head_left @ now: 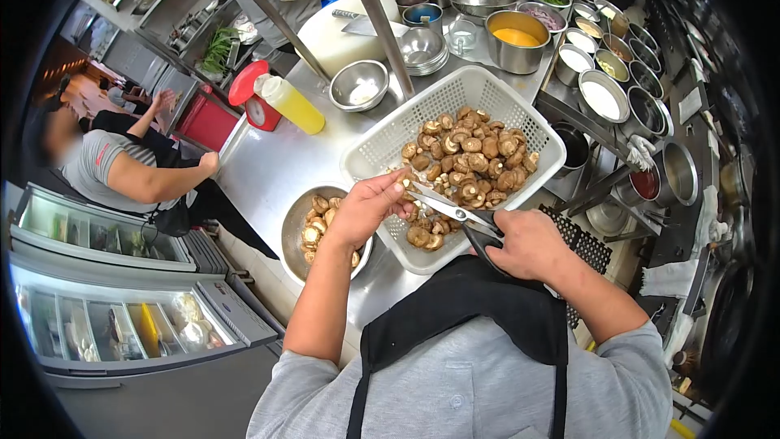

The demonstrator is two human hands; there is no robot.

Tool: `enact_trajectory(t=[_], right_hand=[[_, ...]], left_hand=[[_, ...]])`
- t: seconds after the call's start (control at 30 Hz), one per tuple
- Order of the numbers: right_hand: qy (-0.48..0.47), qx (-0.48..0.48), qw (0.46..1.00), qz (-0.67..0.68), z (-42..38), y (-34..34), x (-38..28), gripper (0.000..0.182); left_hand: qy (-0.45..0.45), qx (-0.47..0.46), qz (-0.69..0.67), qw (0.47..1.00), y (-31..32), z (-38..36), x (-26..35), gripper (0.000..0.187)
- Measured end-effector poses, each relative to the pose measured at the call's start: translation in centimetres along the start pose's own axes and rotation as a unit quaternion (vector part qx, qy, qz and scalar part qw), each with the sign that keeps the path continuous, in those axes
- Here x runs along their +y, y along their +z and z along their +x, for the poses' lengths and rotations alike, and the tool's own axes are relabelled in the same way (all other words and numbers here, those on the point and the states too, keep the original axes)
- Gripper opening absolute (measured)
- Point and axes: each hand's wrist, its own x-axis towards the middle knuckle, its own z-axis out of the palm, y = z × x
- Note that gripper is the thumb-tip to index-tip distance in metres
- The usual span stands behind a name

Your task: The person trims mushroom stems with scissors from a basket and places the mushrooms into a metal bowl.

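My left hand [370, 210] pinches a mushroom [405, 182] over the near left part of a white perforated basket [370, 146]. In my right hand [524, 244] is a pair of scissors [443, 206] with black handles, its blades pointing left and reaching the mushroom. Whether the blades touch the stem is too small to tell. Brown mushrooms [475, 150] are heaped in the basket beyond the scissors, and several more lie at its near end. To the left of the basket, a steel bowl [292, 232] holds mushrooms, partly hidden behind my left wrist.
A squeeze bottle [292, 104], a red scale [260, 112] and a small steel bowl [359, 85] stand back left. A cleaver [370, 27] lies on a white round board [325, 36]. Pots crowd the right; another person [138, 167] is at left, near glass-topped fridges [122, 317].
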Motion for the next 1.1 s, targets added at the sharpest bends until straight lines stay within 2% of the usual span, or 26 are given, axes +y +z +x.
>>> enact_trajectory(t=[0.07,0.3,0.37,0.4,0.47,0.53,0.6,0.63,0.7,0.73,0.8,0.83,0.9,0.93,0.97,1.0,1.03,1.07,1.1], right_hand=[[0.061,-0.097,0.993,-0.018,0.3,-0.2,-0.5,0.037],[0.07,-0.103,0.992,0.027,0.1,0.1,0.8,0.041],[0.106,-0.138,0.981,0.088,-0.2,-1.0,1.2,0.048],[0.107,-0.137,0.981,0.088,-0.4,-1.0,1.6,0.048],[0.213,-0.118,0.936,0.252,-0.9,-0.5,2.7,0.054],[0.231,-0.084,0.928,0.279,-1.2,0.9,3.8,0.054],[0.296,-0.11,0.849,0.424,-1.4,1.4,4.1,0.054],[0.296,-0.111,0.849,0.424,-1.4,1.4,3.8,0.054],[0.318,-0.111,0.758,0.559,-1.1,1.4,3.0,0.053],[0.317,-0.111,0.758,0.559,-1.0,1.5,2.9,0.053],[0.29,-0.115,0.794,0.522,-0.8,1.5,2.9,0.05],[0.291,-0.11,0.795,0.522,-0.9,1.2,2.9,0.05],[0.272,-0.124,0.827,0.476,-1.3,0.8,2.9,0.051],[0.273,-0.123,0.826,0.477,-1.5,0.8,3.0,0.051],[0.267,-0.114,0.856,0.428,-1.7,0.8,3.2,0.053],[0.259,-0.104,0.883,0.377,-1.9,0.8,3.3,0.055],[0.26,-0.104,0.882,0.379,-1.9,0.5,3.3,0.055],[0.258,-0.089,0.906,0.323,-2.0,0.0,3.1,0.057],[0.254,-0.074,0.927,0.266,-2.0,-0.3,2.8,0.059]], left_hand=[[-0.019,0.005,0.028,0.999,0.1,0.0,0.0,0.045],[-0.076,0.003,0.036,0.996,0.0,0.1,0.1,0.045],[-0.073,-0.017,0.125,0.989,-0.8,0.4,0.6,0.04],[-0.073,-0.018,0.126,0.989,-1.5,0.8,0.9,0.04],[-0.114,0.014,0.188,0.975,-2.6,1.6,1.7,0.035],[-0.117,0.015,0.219,0.969,-2.4,3.3,2.4,0.031],[-0.13,0.103,0.434,0.886,-1.8,6.1,2.6,0.027],[-0.13,0.103,0.434,0.886,-1.3,7.4,2.5,0.027],[-0.068,0.117,0.648,0.75,-0.4,10.0,2.0,0.026],[-0.067,0.117,0.648,0.749,-0.8,11.2,0.9,0.026],[0.018,0.113,0.736,0.667,-2.3,13.6,-2.0,0.027],[0.016,0.065,0.759,0.648,-2.8,14.0,-2.8,0.032],[0.03,0.074,0.757,0.649,-4.0,14.9,-4.5,0.034],[0.038,0.084,0.754,0.651,-4.3,15.0,-4.9,0.036],[0.038,0.083,0.754,0.65,-3.6,14.2,-3.8,0.036],[0.039,0.095,0.729,0.677,-3.1,13.5,-2.6,0.032],[0.038,0.107,0.702,0.703,-2.2,12.6,-1.2,0.028],[0.037,0.107,0.703,0.702,-1.9,11.6,-0.8,0.028],[0.047,0.12,0.514,0.848,-1.6,10.4,-0.5,0.031]])
